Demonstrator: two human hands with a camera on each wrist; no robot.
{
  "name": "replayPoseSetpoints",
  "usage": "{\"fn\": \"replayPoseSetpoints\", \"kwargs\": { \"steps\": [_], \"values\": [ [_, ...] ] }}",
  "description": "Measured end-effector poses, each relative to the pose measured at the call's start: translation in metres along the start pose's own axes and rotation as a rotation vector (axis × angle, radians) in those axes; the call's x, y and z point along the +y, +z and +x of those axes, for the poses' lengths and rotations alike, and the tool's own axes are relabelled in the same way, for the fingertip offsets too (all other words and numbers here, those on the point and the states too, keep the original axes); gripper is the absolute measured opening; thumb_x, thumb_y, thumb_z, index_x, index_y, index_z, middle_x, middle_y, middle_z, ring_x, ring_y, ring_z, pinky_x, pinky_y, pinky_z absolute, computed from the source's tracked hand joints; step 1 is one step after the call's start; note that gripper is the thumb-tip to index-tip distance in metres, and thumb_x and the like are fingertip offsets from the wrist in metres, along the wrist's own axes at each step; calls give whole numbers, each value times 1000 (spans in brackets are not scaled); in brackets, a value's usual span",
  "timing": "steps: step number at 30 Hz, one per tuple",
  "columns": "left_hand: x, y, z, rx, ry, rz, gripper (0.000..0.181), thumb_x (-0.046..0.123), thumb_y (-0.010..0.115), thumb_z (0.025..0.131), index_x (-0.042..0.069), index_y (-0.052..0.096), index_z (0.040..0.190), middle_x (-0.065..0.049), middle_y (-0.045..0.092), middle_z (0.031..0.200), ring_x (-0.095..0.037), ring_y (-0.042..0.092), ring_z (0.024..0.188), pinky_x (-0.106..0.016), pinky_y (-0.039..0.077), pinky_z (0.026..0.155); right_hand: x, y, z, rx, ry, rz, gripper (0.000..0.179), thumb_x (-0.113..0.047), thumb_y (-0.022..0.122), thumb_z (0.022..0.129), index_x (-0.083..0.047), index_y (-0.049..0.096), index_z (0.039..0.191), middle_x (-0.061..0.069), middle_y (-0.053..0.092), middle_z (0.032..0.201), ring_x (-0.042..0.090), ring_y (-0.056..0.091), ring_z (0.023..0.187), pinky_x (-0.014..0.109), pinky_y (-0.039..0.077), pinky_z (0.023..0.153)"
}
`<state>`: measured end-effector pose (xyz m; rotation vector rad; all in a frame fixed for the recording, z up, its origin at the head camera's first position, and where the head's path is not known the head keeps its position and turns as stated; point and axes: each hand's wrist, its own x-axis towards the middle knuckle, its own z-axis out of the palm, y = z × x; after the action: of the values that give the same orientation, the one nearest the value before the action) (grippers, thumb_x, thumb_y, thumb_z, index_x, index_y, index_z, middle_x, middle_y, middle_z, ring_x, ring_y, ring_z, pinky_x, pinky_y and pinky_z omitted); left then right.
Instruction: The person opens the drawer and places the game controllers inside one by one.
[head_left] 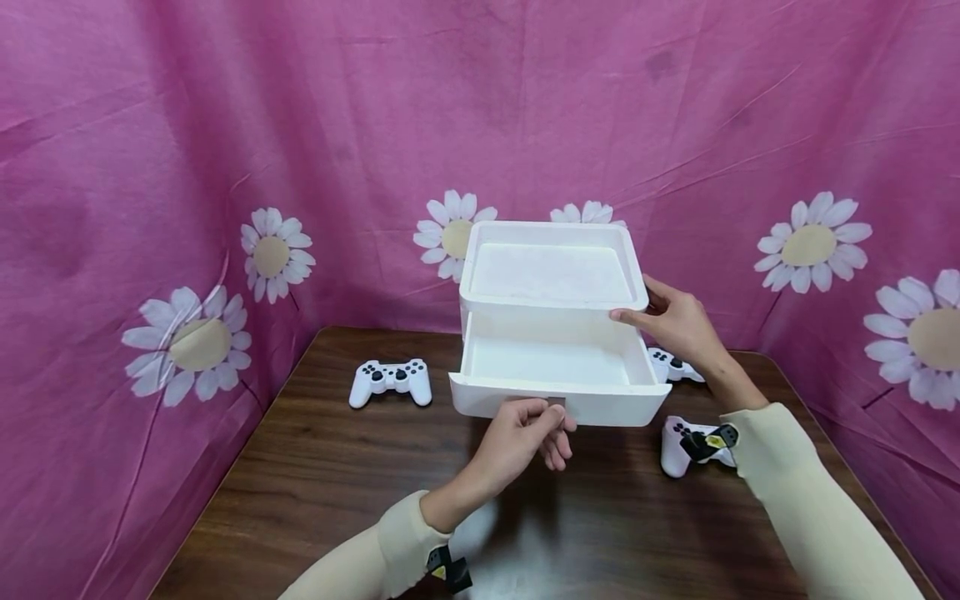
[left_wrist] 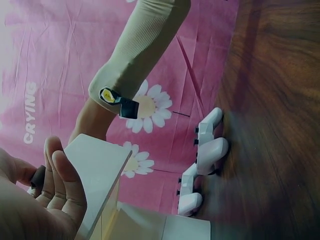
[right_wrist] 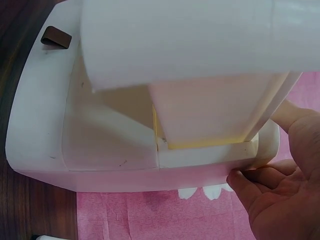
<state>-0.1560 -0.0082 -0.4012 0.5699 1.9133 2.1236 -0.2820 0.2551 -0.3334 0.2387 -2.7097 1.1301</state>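
A white plastic drawer unit [head_left: 553, 267] stands on the table with one drawer [head_left: 551, 360] pulled out towards me; its white inside shows bare. My left hand [head_left: 517, 437] pinches the dark brown pull tab [left_wrist: 38, 177] on that drawer's front between thumb and fingers. At the unit's right side, my right hand [head_left: 678, 325] holds on, thumb over the top rim and fingers round the side. Seen by the right wrist camera, another brown pull tab [right_wrist: 56, 38] sits on a white front with no fingers on it.
A white game controller [head_left: 391, 382] lies left of the unit. Two more lie on the right: one controller [head_left: 672, 450] partly under my right wrist, another controller [head_left: 667, 364] partly behind the unit. Pink cloth [head_left: 360, 125] with daisies surrounds the wooden table [head_left: 322, 475].
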Motion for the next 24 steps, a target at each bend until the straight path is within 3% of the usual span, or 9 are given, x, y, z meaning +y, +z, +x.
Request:
{"fn": "replayPoseSetpoints", "kwargs": {
  "steps": [4, 12, 17, 24],
  "values": [
    [0, 2, -4, -1, -2, 6, 34, 22, 51, 103, -6, 67, 93, -29, 65, 72, -14, 62, 52, -29, 56, 52, 1, -1, 0, 2, 0, -2, 94, -61, 74, 76, -21, 36, 153, 15, 60, 137, 27, 62, 117, 38, 59, 83],
    [-1, 2, -7, 27, -27, 2, 32, 22, 53, 102, -5, 65, 88, -15, 65, 66, -13, 61, 50, -26, 54, 51, 0, -1, -2, -17, 4, 19, 95, -60, 75, 77, -21, 33, 154, 16, 56, 141, 29, 61, 120, 43, 58, 85],
    [-1, 0, -8, 30, -37, 0, 33, 23, 53, 102, -5, 64, 87, -9, 64, 63, -12, 60, 50, -26, 54, 51, 0, -1, -1, -12, 6, 14, 95, -60, 75, 77, -22, 34, 153, 16, 57, 140, 28, 61, 119, 38, 59, 84],
    [-1, -2, -11, 39, -48, 6, 33, 23, 53, 101, -4, 62, 85, -6, 61, 62, -12, 57, 49, -25, 53, 49, 1, -1, -1, -14, 5, 12, 96, -60, 75, 76, -21, 34, 153, 16, 56, 141, 28, 61, 120, 38, 59, 84]
  ]
}}
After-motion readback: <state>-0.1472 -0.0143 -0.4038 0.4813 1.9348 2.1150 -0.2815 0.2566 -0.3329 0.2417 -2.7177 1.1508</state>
